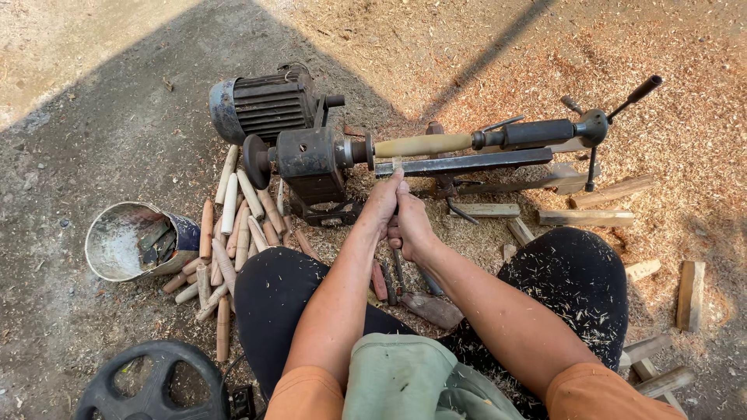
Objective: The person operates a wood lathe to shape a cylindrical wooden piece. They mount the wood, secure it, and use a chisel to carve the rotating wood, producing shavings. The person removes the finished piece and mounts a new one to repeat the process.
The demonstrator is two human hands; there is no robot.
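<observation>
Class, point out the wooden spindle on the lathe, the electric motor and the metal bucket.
wooden spindle (424, 145), head view, middle of its length
electric motor (264, 105), head view, ribbed housing
metal bucket (99, 225), head view, rim

The tool's shaft is hidden inside the left hand (383, 204) and right hand (412, 225) — the black wheel (152, 381) is cut off below.

Bare grey concrete floor (93, 132) lies mostly in shade, and a bright sunlit patch (70, 39) cuts across the upper left corner. Over on the right, orange sawdust (622, 47) blankets the ground, sunlight pouring across it.
</observation>
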